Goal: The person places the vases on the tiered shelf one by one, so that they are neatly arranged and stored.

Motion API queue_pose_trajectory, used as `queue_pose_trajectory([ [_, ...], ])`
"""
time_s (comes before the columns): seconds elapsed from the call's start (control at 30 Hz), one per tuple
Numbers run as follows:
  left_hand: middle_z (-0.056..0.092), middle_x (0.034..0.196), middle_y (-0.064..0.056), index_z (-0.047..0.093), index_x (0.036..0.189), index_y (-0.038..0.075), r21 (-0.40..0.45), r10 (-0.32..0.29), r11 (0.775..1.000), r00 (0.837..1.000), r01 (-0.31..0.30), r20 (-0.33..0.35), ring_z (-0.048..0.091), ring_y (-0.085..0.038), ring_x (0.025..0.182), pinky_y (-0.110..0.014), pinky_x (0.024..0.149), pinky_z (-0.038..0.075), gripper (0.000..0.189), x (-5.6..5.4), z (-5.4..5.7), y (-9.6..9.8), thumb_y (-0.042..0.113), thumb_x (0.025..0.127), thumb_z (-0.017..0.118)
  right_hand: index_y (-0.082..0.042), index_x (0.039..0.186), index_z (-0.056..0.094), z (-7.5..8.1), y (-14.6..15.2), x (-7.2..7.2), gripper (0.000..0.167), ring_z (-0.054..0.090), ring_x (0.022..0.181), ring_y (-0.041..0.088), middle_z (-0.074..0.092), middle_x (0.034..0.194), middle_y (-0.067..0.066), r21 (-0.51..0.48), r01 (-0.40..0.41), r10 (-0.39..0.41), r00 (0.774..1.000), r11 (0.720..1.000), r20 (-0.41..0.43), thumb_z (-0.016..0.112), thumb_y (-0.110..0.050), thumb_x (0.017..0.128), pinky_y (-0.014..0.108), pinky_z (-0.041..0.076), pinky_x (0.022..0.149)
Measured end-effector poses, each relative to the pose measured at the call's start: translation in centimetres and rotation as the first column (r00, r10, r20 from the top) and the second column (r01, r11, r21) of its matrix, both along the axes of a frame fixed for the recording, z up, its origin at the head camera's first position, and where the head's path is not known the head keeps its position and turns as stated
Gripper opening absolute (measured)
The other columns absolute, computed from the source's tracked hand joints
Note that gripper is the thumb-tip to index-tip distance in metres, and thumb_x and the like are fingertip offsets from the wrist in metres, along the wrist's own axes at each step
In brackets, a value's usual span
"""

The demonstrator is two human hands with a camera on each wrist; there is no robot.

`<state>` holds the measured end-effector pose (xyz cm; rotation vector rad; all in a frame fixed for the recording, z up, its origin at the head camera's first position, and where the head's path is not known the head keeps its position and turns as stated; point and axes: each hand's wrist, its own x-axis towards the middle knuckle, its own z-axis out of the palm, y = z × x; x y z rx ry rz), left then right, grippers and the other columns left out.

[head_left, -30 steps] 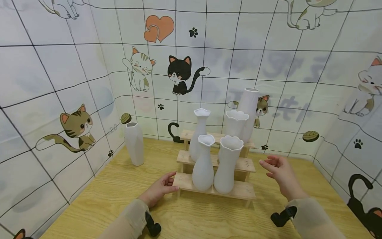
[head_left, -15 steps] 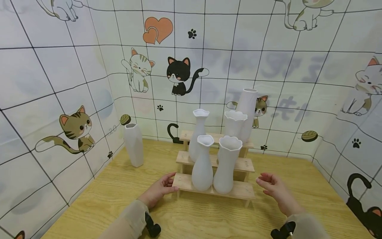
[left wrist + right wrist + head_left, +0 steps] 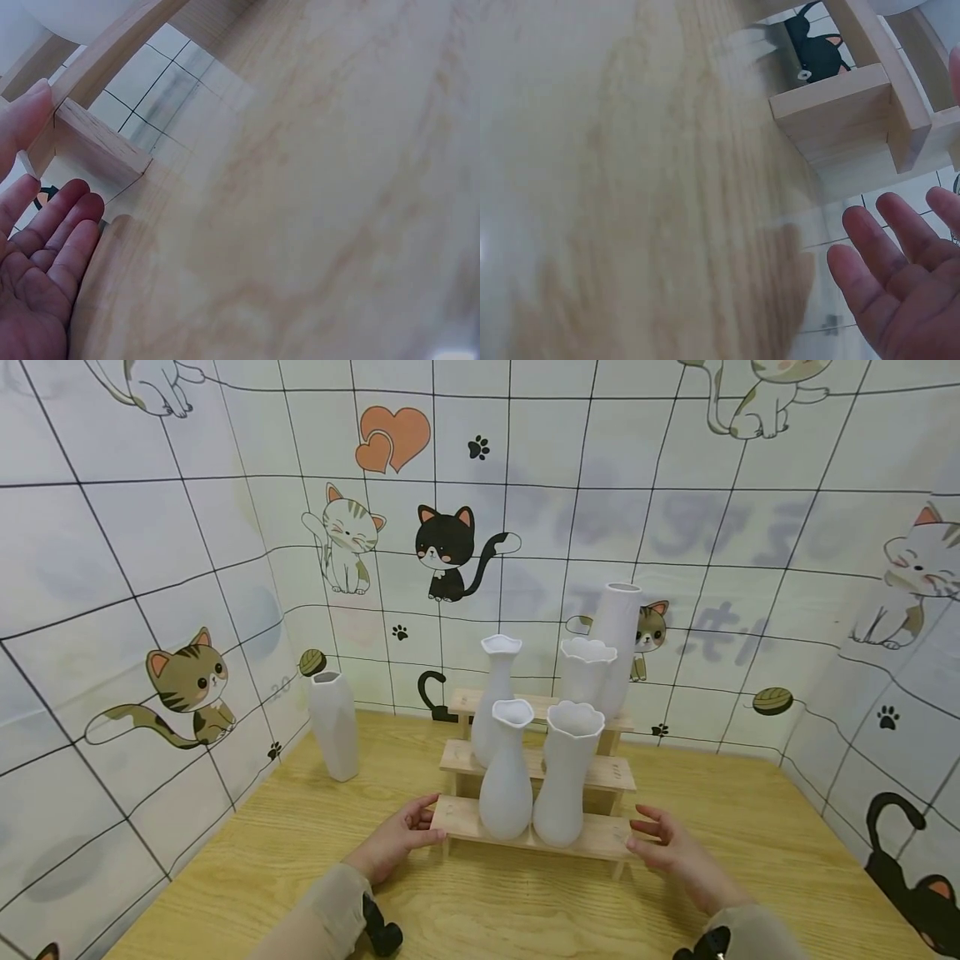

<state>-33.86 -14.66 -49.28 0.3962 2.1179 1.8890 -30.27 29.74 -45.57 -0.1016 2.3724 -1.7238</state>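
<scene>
A three-tier wooden display stand point(image 3: 465, 818) carries several white vases. On its lowest step are a bulbous narrow-necked vase point(image 3: 506, 797) and a wavy-rimmed vase point(image 3: 562, 802); similar vases and a tall plain one point(image 3: 617, 627) stand behind, their lower parts partly hidden. My left hand point(image 3: 397, 839) grips the left end of the lowest step, thumb at the front edge and fingers farther back. At the opposite end, my right hand point(image 3: 678, 856) has its fingers spread beside the step. In the right wrist view, several fingers point(image 3: 877, 247) show apart from the wood.
A faceted white vase point(image 3: 334, 727) stands alone on the wood-grain table point(image 3: 480, 918), left of the stand. Cat-printed sheeting point(image 3: 510, 443) encloses the table at the back and both sides.
My right hand has come down and leftward to the right end of the lowest step. The left hand stays at its end, and the vases stay put on the stand.
</scene>
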Motion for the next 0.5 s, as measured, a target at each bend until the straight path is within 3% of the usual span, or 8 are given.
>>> queue_pose_trajectory([
  [0.17, 0.053, 0.123, -0.014, 0.027, 0.15, 0.004, 0.01, -0.002, 1.0, 1.0, 0.002, 0.006, 0.053, -0.022, 0.109, -0.039, 0.097, 0.042, 0.079, -0.02, 0.0, 0.11, 0.023, 0.088, 0.072, 0.0, 0.15, 0.016, -0.61, -0.08, 0.01, 0.08, 0.029, 0.133, 0.047, 0.027, 0.146, 0.034, 0.014, 0.003, -0.003, 1.0, 1.0, 0.025, 0.066, -0.025, 0.093, 0.057, 0.037, 0.097],
  [0.5, 0.052, 0.125, -0.015, 0.025, 0.151, 0.004, 0.016, -0.008, 1.0, 1.0, 0.008, -0.006, 0.052, -0.023, 0.111, -0.04, 0.097, 0.041, 0.078, 0.05, -0.12, 0.17, 0.022, 0.089, 0.071, 0.001, 0.148, 0.026, -0.93, -0.41, 0.27, 0.078, 0.041, 0.125, 0.041, 0.039, 0.141, 0.029, 0.047, 0.033, -0.035, 0.998, 0.998, 0.042, 0.069, -0.028, 0.09, 0.054, 0.039, 0.098],
])
